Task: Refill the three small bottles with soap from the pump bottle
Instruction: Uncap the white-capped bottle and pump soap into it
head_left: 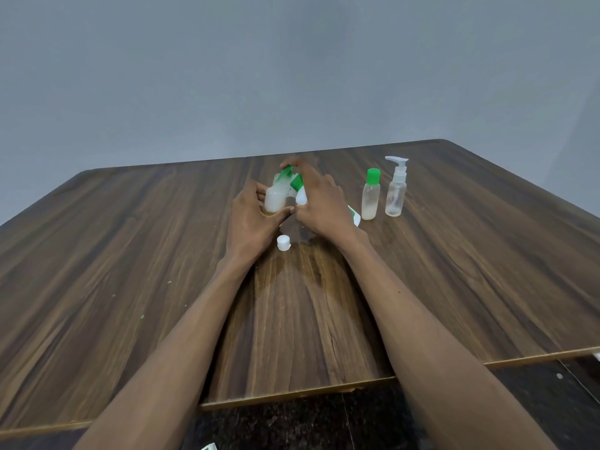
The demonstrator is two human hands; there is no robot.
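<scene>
Left hand (251,219) grips small bottle (276,198), tilted; right hand (319,203) grasps pump bottle (300,191) just beside it. White cap (283,243) lies near left wrist. Counter (130,254) open leftward; green-capped bottle (371,196), spray bottle (396,190) right of right hand.

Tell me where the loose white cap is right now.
In the head view, the white cap lies on the table, just near of the left hand, between the two wrists.

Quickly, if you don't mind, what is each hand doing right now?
Left hand: holding a small bottle.
Right hand: holding the pump bottle, tilted.
</scene>
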